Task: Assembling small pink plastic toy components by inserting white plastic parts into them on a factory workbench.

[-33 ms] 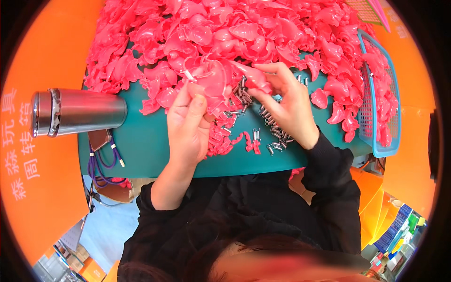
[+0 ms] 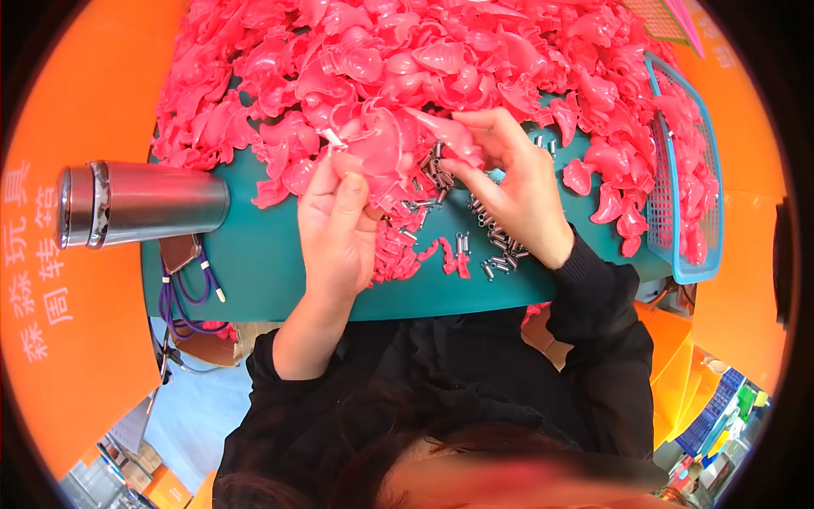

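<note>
Two hands worked over the teal table [image 2: 254, 263]: the left hand [image 2: 339, 225] clamped a pink curved plastic shell [image 2: 377, 153], the right hand [image 2: 509, 182] pinched another pink piece [image 2: 454, 134] above small metal springs [image 2: 492, 246]; steady alignment seemed key.

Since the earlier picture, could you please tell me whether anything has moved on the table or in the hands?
Nothing has visibly changed. The left hand still holds a pink plastic piece, and the right hand still pinches another pink piece over the small metal springs. The steel flask, the blue basket and the pink pile lie as before.
</note>
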Demonstrator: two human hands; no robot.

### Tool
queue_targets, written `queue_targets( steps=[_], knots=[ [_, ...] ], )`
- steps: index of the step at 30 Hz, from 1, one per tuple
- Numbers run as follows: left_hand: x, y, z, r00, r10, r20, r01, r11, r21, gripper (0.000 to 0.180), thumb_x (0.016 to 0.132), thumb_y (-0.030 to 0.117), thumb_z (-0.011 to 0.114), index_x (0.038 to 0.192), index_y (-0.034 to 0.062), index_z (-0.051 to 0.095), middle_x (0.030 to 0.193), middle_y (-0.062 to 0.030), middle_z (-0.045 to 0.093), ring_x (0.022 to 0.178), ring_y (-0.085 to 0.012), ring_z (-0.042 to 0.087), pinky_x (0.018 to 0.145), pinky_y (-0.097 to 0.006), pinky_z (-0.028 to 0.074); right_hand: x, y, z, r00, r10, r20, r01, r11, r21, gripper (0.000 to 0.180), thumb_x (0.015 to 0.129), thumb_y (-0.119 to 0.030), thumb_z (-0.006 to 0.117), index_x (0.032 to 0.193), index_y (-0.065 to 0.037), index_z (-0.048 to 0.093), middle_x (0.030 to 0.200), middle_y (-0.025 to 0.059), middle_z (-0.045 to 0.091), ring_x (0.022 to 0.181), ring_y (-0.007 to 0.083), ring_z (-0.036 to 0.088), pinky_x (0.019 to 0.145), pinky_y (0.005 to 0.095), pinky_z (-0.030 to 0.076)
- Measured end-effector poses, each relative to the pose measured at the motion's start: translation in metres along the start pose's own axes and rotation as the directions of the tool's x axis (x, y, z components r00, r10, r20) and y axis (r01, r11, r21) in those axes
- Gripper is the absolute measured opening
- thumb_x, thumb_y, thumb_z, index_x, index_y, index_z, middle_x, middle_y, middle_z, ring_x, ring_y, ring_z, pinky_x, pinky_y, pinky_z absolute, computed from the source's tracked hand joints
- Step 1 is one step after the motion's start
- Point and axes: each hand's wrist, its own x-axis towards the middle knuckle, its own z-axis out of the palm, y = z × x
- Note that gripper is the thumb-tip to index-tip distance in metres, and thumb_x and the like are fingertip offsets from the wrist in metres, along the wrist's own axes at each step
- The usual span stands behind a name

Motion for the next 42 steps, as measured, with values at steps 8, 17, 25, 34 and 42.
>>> queue_targets(
  steps=[8,17,25,34,42],
  knots=[
    [0.003,0.000,0.005,0.936,0.345,0.075,-0.338,0.937,-0.093,0.060,0.092,0.019,0.057,0.139,-0.0047,0.028,0.120,-0.0181,0.056,0.108,-0.0302,0.059,0.087,-0.036,0.051,0.045,-0.024,0.013,0.841,-0.533,0.093,0.523,0.756,-0.392,0.064,0.076,-0.013,0.069,0.135,-0.013,0.043,0.131,0.0147,0.050,0.116,0.0270,0.052,0.099,0.0399,0.039],
    [-0.002,-0.001,0.005,0.978,0.160,0.133,-0.149,0.985,-0.090,0.053,0.093,0.014,0.053,0.138,-0.0044,0.029,0.120,-0.0182,0.056,0.107,-0.0314,0.059,0.094,-0.040,0.048,-0.031,0.012,-0.109,0.979,-0.101,-0.178,-0.138,0.316,-0.939,0.023,0.077,-0.010,0.063,0.100,-0.011,0.064,0.098,0.0067,0.063,0.096,0.0255,0.056,0.077,0.0365,0.044],
    [-0.003,-0.002,0.011,0.994,0.035,0.104,-0.025,0.996,-0.089,0.052,0.093,0.009,0.053,0.138,-0.0049,0.030,0.117,-0.0152,0.057,0.107,-0.0303,0.059,0.097,-0.041,0.046,-0.013,0.042,-0.101,0.964,-0.249,-0.098,0.008,0.393,-0.919,0.025,0.079,-0.020,0.067,0.101,-0.011,0.063,0.105,0.0032,0.061,0.101,0.0236,0.054,0.081,0.0372,0.041],
    [-0.002,-0.001,0.010,0.999,-0.001,0.046,0.007,0.990,-0.138,0.045,0.092,0.007,0.054,0.133,-0.0042,0.037,0.111,-0.0116,0.059,0.106,-0.0273,0.060,0.094,-0.038,0.047,0.005,0.027,-0.105,0.950,0.217,-0.225,-0.214,0.976,0.039,0.015,0.092,-0.010,0.052,0.097,0.000,0.061,0.085,0.0036,0.064,0.082,0.0124,0.060,0.072,0.0281,0.045],
    [0.000,-0.003,0.008,0.990,-0.030,0.137,0.035,0.999,-0.035,0.049,0.095,0.012,0.048,0.138,-0.0050,0.030,0.123,-0.0172,0.055,0.110,-0.0305,0.058,0.096,-0.040,0.046,0.024,0.019,-0.066,0.987,-0.074,0.145,0.127,0.910,-0.395,0.020,0.086,-0.010,0.060,0.103,0.000,0.059,0.094,0.0128,0.057,0.085,0.0273,0.059,0.073,0.0318,0.046]
  ],
)
